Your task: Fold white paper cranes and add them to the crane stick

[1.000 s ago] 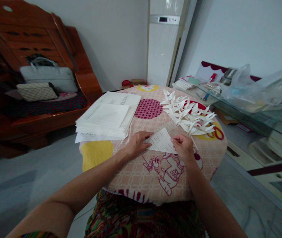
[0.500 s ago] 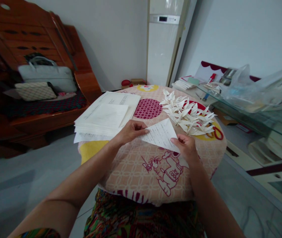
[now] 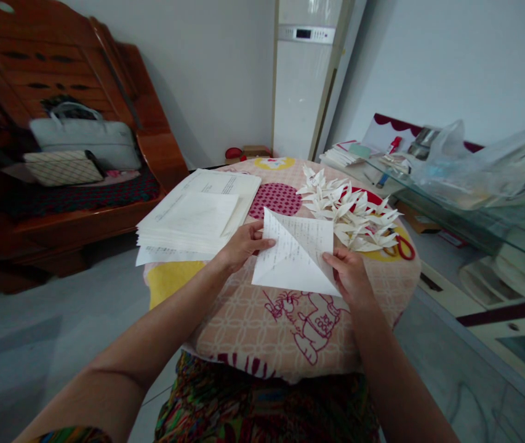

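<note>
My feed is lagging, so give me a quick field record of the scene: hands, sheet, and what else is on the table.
left hand: pinches the left edge of the paper sheet
right hand: holds the sheet's lower right corner
paper sheet: white, opened out, a diagonal crease showing, lifted above the table
paper stack: on the table, left of the sheet
folded paper cranes: heaped behind the sheet
scissors: red handles, partly under the cranes
table: round, patterned cloth

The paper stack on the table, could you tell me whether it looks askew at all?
Slightly: the stack juts past the table's left edge, and one bottom sheet sticks out crooked beneath it. Nothing is spilled.
</note>
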Motion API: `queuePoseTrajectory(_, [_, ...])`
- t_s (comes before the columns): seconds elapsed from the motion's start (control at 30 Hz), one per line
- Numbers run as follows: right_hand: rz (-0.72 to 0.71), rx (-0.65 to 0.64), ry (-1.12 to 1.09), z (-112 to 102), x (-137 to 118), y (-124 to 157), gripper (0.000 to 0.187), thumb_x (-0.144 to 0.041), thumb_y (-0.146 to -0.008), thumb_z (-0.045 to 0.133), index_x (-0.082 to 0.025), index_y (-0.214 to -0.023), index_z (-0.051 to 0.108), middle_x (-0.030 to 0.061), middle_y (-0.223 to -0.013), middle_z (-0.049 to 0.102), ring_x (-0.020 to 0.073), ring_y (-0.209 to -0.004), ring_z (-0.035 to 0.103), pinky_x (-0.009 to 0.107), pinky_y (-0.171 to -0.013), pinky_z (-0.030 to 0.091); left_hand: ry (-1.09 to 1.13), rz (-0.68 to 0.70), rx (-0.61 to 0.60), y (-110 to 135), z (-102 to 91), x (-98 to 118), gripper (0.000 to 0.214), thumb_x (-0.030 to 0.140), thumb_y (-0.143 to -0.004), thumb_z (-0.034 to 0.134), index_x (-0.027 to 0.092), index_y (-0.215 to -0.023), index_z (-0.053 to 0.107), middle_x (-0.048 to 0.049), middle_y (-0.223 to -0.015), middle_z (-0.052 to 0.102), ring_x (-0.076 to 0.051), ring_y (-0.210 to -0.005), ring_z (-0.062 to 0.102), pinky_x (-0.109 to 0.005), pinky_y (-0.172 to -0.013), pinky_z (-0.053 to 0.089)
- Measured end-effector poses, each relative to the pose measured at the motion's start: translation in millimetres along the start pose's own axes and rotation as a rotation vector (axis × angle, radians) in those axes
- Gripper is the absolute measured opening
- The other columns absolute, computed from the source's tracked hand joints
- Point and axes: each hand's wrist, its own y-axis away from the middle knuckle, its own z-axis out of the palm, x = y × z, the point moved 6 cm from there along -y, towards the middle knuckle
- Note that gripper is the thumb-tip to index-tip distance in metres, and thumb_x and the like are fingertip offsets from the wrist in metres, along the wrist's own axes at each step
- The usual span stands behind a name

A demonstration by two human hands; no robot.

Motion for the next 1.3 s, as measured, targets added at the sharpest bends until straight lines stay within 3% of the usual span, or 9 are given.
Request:
queuePoseTrajectory(0.13, [0.106,0.002,0.336,-7.6,11.7,2.6,0.021,-0.04,-0.068,0.067,-0.02,-0.064,0.063,-0.0022,-0.044,0.058,0.0145,-0.034,0.048,0.025,-0.037,0.031,-0.343,-0.013,0.185,0.7,-22.4,-12.5,0.081,0.02,-0.068,0.078,0.008,-0.142,0.049,0.0062,-0.057,0.057,-0.011,-0.051,0.054,-0.022,-0.051,0.039])
queuePoseTrajectory(0.23, [0.01,0.029,0.642,-10.2,11.1,1.2,0.018,-0.032,-0.072,0.061,-0.02,-0.059,0.061,-0.0003,-0.047,0.06,0.0148,-0.041,0.053,0.025,-0.043,0.033,-0.67,0.012,0.205,4.2,-24.4,-19.2,0.081,0.018,-0.069,0.077,0.006,-0.144,0.047,0.0062,-0.057,0.056,-0.013,-0.054,0.056,-0.025,-0.057,0.043])
queuePoseTrajectory(0.4, [-0.198,0.097,1.034,-2.0,0.5,2.0,0.018,-0.025,-0.076,0.061,-0.018,-0.061,0.068,0.0048,-0.061,0.068,0.0167,-0.058,0.058,0.027,-0.055,0.035,-1.153,0.352,0.226,13.7,-1.3,-10.5,0.079,0.013,-0.073,0.073,0.015,-0.147,0.045,-0.014,-0.12,0.068,-0.029,-0.113,0.063,-0.044,-0.096,0.052])
queuePoseTrajectory(0.53, [-0.206,0.156,1.184,-0.2,-3.0,1.7,0.019,-0.026,-0.082,0.06,-0.018,-0.068,0.071,0.0067,-0.067,0.071,0.0185,-0.062,0.06,0.028,-0.058,0.034,-1.219,0.619,-0.045,19.7,28.2,-19.8,0.057,0.005,-0.085,0.055,0.021,-0.14,0.054,-0.0122,-0.147,0.054,-0.025,-0.134,0.052,-0.044,-0.109,0.047])
queuePoseTrajectory(0.67, [-0.187,0.152,1.28,-0.5,-3.3,1.8,0.018,-0.025,-0.085,0.061,-0.019,-0.07,0.071,0.007,-0.068,0.071,0.0199,-0.064,0.06,0.029,-0.059,0.035,-1.249,0.596,-0.309,23.2,44.0,-39.0,0.047,0.007,-0.093,0.043,0.018,-0.136,0.059,-0.0118,-0.141,0.06,-0.022,-0.131,0.057,-0.041,-0.11,0.048])
queuePoseTrajectory(0.8, [-0.354,0.225,1.304,2.2,-17.1,16.5,0.018,-0.02,-0.086,0.061,-0.015,-0.099,0.072,0.0128,-0.089,0.073,0.0246,-0.078,0.065,0.033,-0.069,0.045,-1.279,0.585,-0.352,25.0,46.0,-44.4,0.046,0.009,-0.096,0.042,0.017,-0.138,0.058,-0.0138,-0.144,0.057,-0.023,-0.136,0.053,-0.043,-0.113,0.045])
queuePoseTrajectory(1.03, [-0.709,-0.476,1.16,38.8,-9.2,59.6,0.052,-0.019,-0.083,0.065,-0.015,-0.134,0.058,0.0188,-0.137,0.058,0.0311,-0.128,0.053,0.05,-0.106,0.046,-1.268,0.542,-0.335,25.9,44.5,-40.8,0.041,0.027,-0.101,0.046,0.014,-0.138,0.058,-0.0151,-0.146,0.055,-0.025,-0.138,0.051,-0.042,-0.115,0.043])
queuePoseTrajectory(1.2, [-0.781,-0.47,1.209,32.1,6.5,60.8,0.054,-0.006,-0.076,0.053,-0.009,-0.129,0.062,0.0214,-0.134,0.061,0.0316,-0.126,0.055,0.052,-0.108,0.046,-1.261,0.476,-0.478,34.3,48.7,-32.6,0.073,0.055,-0.089,0.063,0.011,-0.146,0.048,-0.0205,-0.155,0.042,-0.031,-0.145,0.039,-0.046,-0.12,0.033])
queuePoseTrajectory(1.3, [-0.804,-0.389,1.137,22.6,6.6,54.0,0.047,-0.005,-0.078,0.049,-0.011,-0.12,0.068,0.0185,-0.124,0.069,0.0287,-0.116,0.064,0.048,-0.101,0.051,-1.267,0.455,-0.503,38.6,49.0,-29.6,0.077,0.052,-0.085,0.067,0.011,-0.147,0.046,-0.02,-0.155,0.042,-0.031,-0.146,0.038,-0.046,-0.12,0.032])
